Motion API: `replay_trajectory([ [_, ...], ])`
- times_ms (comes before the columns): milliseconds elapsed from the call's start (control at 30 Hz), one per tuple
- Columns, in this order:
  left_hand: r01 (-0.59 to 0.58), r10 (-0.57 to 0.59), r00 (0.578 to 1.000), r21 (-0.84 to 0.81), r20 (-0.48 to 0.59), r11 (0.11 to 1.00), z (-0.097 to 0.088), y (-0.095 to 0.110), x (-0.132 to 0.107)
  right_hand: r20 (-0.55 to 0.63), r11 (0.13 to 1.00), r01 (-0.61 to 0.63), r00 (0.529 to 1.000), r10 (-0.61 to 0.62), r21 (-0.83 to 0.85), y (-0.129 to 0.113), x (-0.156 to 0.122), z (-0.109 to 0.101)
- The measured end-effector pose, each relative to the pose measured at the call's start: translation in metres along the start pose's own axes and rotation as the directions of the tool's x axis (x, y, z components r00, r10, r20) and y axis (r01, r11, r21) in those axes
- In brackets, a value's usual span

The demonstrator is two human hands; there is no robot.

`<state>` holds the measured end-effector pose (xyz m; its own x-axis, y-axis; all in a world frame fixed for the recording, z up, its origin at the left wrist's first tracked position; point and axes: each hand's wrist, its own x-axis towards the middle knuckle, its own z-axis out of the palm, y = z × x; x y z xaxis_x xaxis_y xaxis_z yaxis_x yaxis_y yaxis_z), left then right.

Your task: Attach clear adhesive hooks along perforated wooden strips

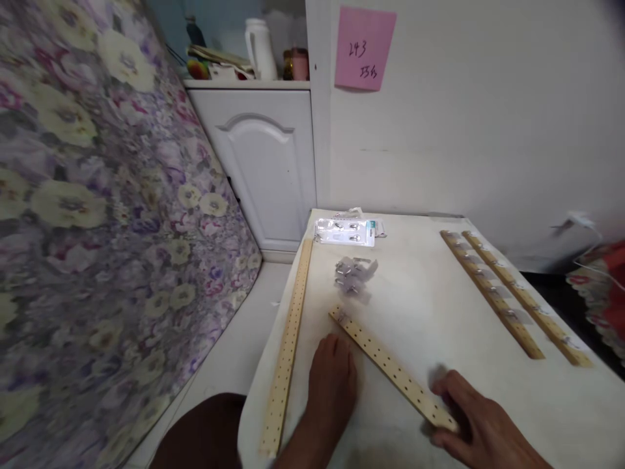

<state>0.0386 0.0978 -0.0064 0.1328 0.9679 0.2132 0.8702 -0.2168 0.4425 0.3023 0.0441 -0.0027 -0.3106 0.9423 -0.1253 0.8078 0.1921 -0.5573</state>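
Observation:
A narrow wooden strip with two rows of holes [390,368] lies slantwise over the table. My right hand [476,417] grips its near end between thumb and fingers. At the strip's far end there is a small metal piece, too blurred to name. My left hand [334,374] rests on the table just left of that strip, apart from it, with its fingers curled in. Whatever is under those fingers is hidden. Beyond both hands sits a small heap of metal clips with translucent plastic pieces [351,273].
Another perforated wooden strip [289,345] lies along the table's left edge. Two strips fitted with clips [488,286] lie at the right. A clear blister pack [344,231] is at the back. A floral curtain [122,228] hangs left; a white wall [463,117] stands behind.

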Motion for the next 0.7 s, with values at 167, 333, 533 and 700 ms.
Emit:
replay_trajectory([
  [167, -0.028, 0.028, 1.000, 0.051, -0.006, 0.998, -0.001, 0.001, -0.002, -0.082, 0.994, 0.006, 0.997, -0.015, -0.108, -0.004, -0.013, 0.012],
  [333, -0.060, 0.060, 0.998, 0.062, -0.004, 0.996, -0.002, 0.000, -0.005, -0.121, 0.984, 0.025, 0.991, -0.047, -0.179, -0.009, -0.014, 0.018],
  [533, -0.064, 0.064, 0.998, 0.024, 0.002, 0.998, -0.006, -0.002, -0.009, -0.167, 0.977, -0.066, 0.985, 0.032, -0.203, -0.046, 0.006, 0.023],
  [700, -0.040, 0.040, 0.999, -0.001, -0.003, 0.999, -0.010, -0.003, -0.012, -0.239, 0.970, -0.079, 0.971, 0.023, -0.228, -0.076, 0.030, 0.034],
])
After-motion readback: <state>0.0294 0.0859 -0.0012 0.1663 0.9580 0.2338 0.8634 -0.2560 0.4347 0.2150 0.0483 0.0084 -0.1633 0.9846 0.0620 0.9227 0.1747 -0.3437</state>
